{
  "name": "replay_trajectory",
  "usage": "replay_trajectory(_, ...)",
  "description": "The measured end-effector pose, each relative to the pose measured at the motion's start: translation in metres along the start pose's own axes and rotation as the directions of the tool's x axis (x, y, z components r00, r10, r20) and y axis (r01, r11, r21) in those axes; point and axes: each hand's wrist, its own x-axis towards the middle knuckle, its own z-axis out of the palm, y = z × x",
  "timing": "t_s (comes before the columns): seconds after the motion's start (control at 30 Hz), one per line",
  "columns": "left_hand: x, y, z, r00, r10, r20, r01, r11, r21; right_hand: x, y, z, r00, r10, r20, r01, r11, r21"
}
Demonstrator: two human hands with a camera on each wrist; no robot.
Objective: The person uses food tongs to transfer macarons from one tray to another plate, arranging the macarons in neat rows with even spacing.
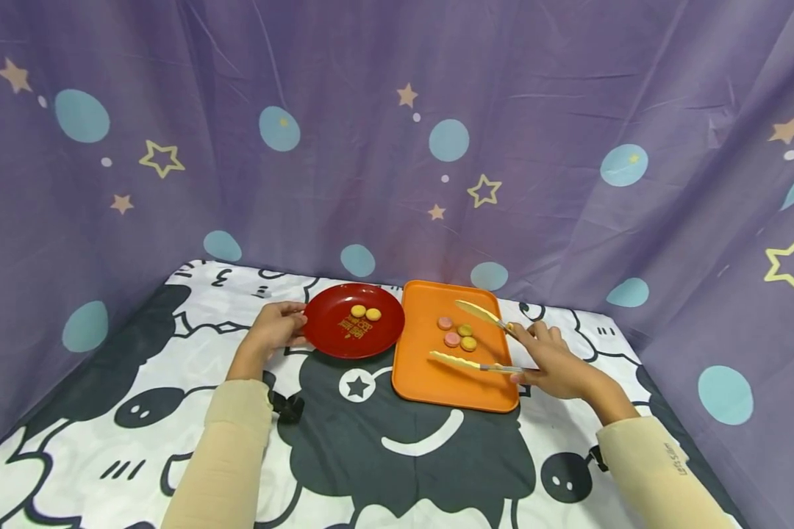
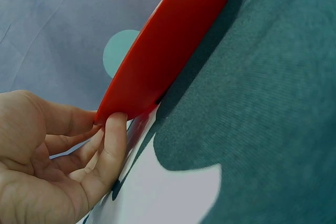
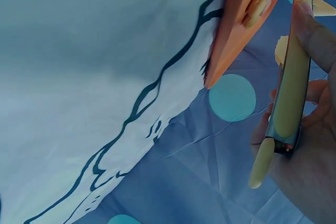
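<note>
My left hand [image 1: 279, 327] pinches the left rim of a red plate [image 1: 324, 338], thumb above and fingers below in the left wrist view. Two yellow macarons [image 1: 366, 313] lie on that plate. In my right hand [image 1: 556, 364] are food tongs [image 3: 294, 87] with pale yellow tips and grips, their arms spread wide. The tongs reach over an orange tray [image 1: 437, 386]. Two pink macarons [image 1: 451, 339] and two yellow macarons [image 1: 468, 343] sit in a cluster on the tray, between the tong tips.
Plate and tray stand side by side near the back of a table covered by a black-and-white cartoon cloth [image 1: 344, 470]. A purple curtain [image 1: 370, 147] with stars and dots hangs behind and along both sides. Dark wrist straps [image 1: 287, 406] sit at the sleeves.
</note>
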Motion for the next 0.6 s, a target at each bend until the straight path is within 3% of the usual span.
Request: replay_trajectory(0.6, 0.001, -0.001, -0.001, 1.0, 0.005, -0.007, -0.005, 1.0, -0.004, -0.023, 0.015, 0.003, 1.0, 0.027, -0.008, -0.027, 0.999, 0.018)
